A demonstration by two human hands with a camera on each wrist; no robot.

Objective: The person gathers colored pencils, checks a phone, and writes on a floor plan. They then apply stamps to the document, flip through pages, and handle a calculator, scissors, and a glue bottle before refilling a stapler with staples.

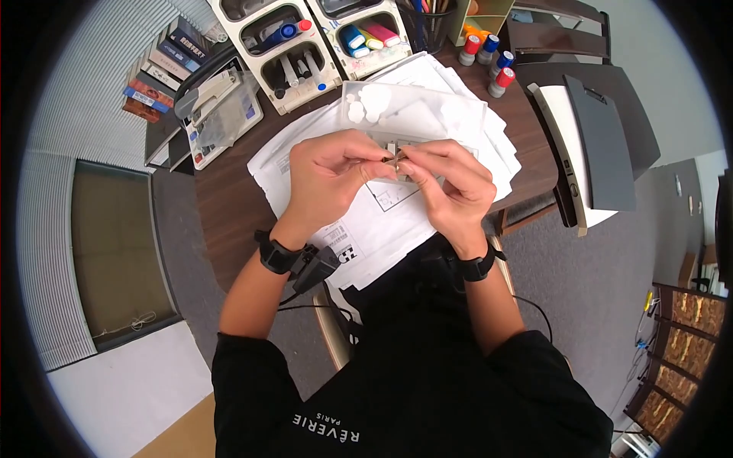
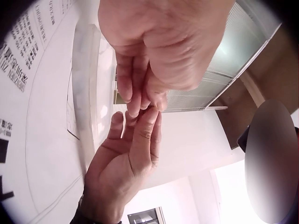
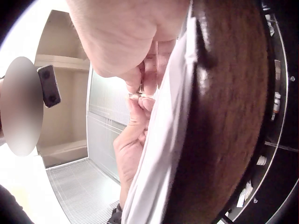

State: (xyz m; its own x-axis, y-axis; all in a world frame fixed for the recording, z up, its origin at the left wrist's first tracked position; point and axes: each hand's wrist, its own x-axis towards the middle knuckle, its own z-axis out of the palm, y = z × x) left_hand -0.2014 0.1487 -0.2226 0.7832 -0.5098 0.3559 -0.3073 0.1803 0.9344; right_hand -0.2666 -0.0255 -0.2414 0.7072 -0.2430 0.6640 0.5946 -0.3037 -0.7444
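Note:
In the head view, a small metallic-looking piece sits between the fingertips of both hands, over the papers; its exact kind I cannot tell. My left hand pinches it from the left with thumb and forefinger. From the other side my right hand pinches it too, and the two sets of fingertips meet. In both wrist views the fingers mostly cover the piece. Just beyond the hands lies a clear plastic box with several white pieces at its left end.
Papers spread over the brown table. White organizers with markers stand at the back, beside a pen holder. Several small bottles with red and blue caps are at the back right. A dark-topped device stands at the right.

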